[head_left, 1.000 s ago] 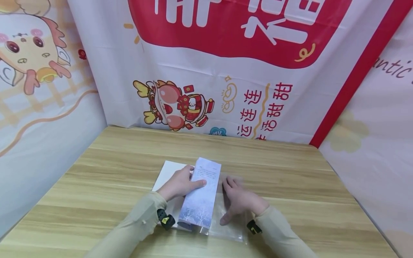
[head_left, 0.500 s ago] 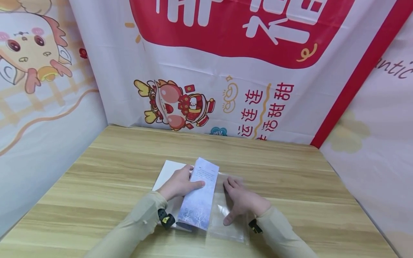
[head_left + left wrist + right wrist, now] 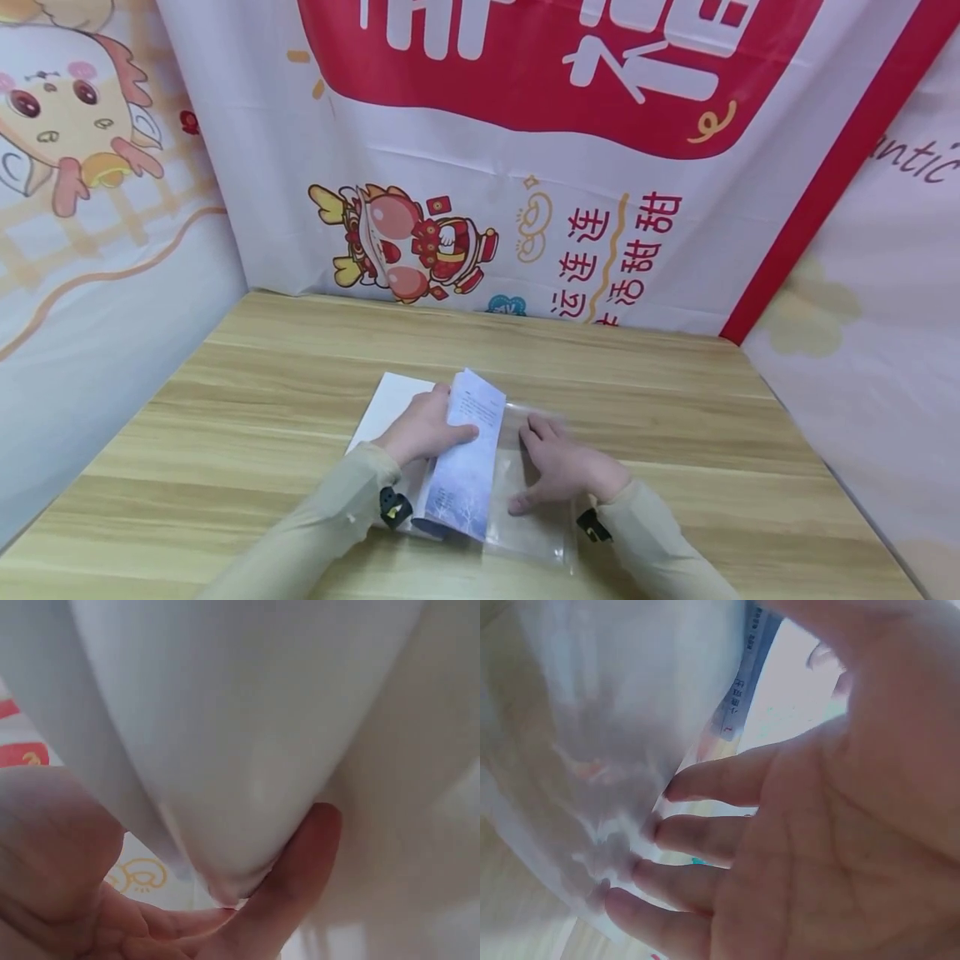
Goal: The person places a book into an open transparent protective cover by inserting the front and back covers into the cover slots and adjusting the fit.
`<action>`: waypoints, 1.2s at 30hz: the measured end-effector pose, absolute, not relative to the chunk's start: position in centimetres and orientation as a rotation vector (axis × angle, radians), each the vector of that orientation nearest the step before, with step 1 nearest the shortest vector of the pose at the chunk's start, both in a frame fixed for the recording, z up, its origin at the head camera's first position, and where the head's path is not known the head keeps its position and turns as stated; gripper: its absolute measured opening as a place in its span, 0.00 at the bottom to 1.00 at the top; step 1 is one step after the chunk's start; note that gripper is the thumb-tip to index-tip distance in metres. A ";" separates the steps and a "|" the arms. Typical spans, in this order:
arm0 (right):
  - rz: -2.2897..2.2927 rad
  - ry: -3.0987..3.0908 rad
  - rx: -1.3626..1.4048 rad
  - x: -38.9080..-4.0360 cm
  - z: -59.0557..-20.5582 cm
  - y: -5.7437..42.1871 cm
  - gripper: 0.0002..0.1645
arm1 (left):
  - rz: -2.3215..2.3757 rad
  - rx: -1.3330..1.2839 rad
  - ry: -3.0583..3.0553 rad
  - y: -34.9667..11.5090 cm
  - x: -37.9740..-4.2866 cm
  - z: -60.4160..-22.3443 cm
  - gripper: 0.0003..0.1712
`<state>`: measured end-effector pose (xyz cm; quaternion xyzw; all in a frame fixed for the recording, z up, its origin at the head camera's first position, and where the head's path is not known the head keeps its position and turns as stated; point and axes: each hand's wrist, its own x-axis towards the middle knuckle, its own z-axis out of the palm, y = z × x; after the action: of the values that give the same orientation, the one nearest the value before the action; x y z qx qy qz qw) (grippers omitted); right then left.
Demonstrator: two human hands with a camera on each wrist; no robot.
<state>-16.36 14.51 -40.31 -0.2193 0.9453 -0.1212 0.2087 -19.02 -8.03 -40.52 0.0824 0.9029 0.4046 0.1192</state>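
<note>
My left hand [image 3: 427, 429] grips a bent, pale lavender printed page [image 3: 465, 471] with white trees at its lower end, its thumb on the printed face. Under that hand, on the left, lies a white sheet or cover [image 3: 386, 406]; whether the two are joined cannot be told. In the left wrist view white paper [image 3: 247, 750] curves down between thumb and fingers. A clear plastic bag [image 3: 525, 537] lies flat at the right, partly beneath the page. My right hand [image 3: 570, 468] rests on it, fingers spread; the right wrist view has the fingertips touching the film [image 3: 592, 712].
The wood-grain table [image 3: 645, 392] reaches back to a white and red printed cloth [image 3: 450, 150]. Printed cloth also hangs at the left side [image 3: 112, 217] and the right side [image 3: 877, 350]. A black strap [image 3: 395, 507] sits on the left wrist, another strap [image 3: 593, 526] on the right.
The printed page stands more bent, its right edge shifted left. My left wrist has moved slightly to the right. My right hand stays on the bag, its thumb shifted a little.
</note>
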 end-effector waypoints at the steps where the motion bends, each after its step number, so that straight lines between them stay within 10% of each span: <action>1: -0.355 2.641 -0.603 -16.4 -40.3 14.5 0.69 | 1.146 0.240 2.658 -7.9 -19.0 -40.4 0.37; 36: -0.424 2.707 -0.550 -16.4 -40.4 14.3 0.71 | 0.788 0.264 2.783 -6.3 -19.1 -39.6 0.50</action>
<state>-16.40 14.32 -40.39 -0.1939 0.9541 -0.1496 0.1726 -19.14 -6.25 -39.60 0.0902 0.9515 0.2693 0.1182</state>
